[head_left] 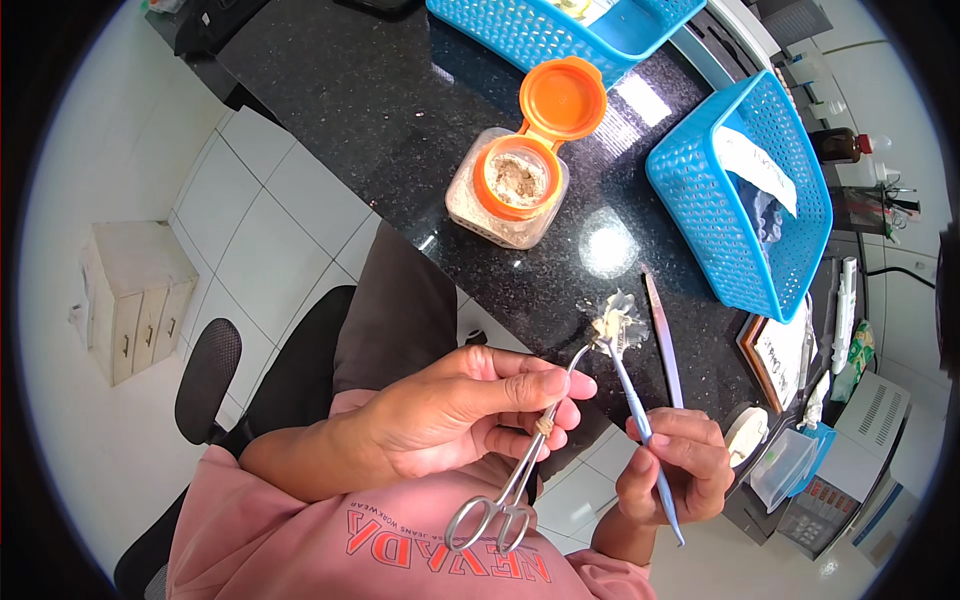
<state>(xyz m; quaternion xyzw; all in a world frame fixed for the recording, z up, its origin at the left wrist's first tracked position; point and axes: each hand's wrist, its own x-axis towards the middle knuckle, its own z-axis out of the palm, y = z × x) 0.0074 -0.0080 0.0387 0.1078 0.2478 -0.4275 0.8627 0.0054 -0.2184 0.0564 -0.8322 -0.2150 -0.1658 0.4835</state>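
Note:
My left hand [490,405] is closed around steel scissor-handled forceps [505,500] with a curved tip and a tan band on the shank. That tip reaches a small clear piece with cream material [615,320]. My right hand [675,465] grips a slim light-blue tool [637,405], its upper end touching the cream material. A lilac spatula-like tool [662,330] lies on the black speckled worktop [350,120], just right of that material. Above my hands stands an open clear jar [465,200] of pale powder with an orange flip lid [560,100].
Two blue baskets [700,210] stand at the back and right. Farther right are a wooden board [760,355], bottles [840,145], a round pale object [745,435], a plastic container [780,470] and a grey device [820,515]. A black chair [205,380] and small cabinet [140,300] are at left.

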